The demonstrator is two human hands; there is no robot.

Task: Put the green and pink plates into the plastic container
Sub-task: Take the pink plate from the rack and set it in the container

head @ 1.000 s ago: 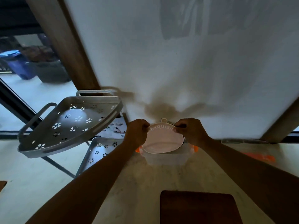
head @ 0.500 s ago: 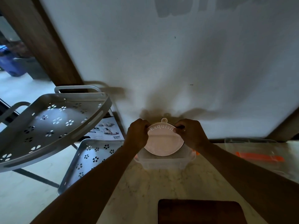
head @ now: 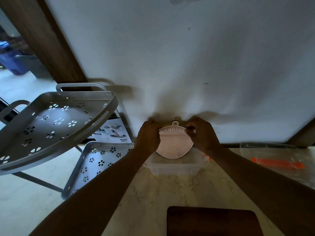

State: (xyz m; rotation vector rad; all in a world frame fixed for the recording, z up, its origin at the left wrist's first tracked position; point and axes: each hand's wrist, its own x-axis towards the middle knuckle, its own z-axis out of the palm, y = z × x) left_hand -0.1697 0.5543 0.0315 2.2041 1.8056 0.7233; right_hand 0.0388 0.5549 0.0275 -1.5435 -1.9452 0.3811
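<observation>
A pink plate (head: 173, 144) with the word "Exquisite" along its top edge and a small hanging tab stands upright, tilted toward me, its lower edge inside the clear plastic container (head: 175, 167) on the marble counter. My left hand (head: 149, 137) grips the plate's left rim and my right hand (head: 202, 136) grips its right rim. A thin pale edge shows just behind the pink plate's top; whether that is the green plate I cannot tell.
A grey perforated corner shelf rack (head: 51, 123) stands left of the counter, with a lower tier (head: 97, 162) and a printed box (head: 110, 133) behind. A clear lid with an orange strip (head: 277, 165) lies at right. A dark wooden board (head: 213, 220) sits near the counter's front edge. A white wall rises behind.
The plate has sunk slightly lower into the container, both hands still on its rim. The camera view has shifted, so the rack sits further left and lower.
</observation>
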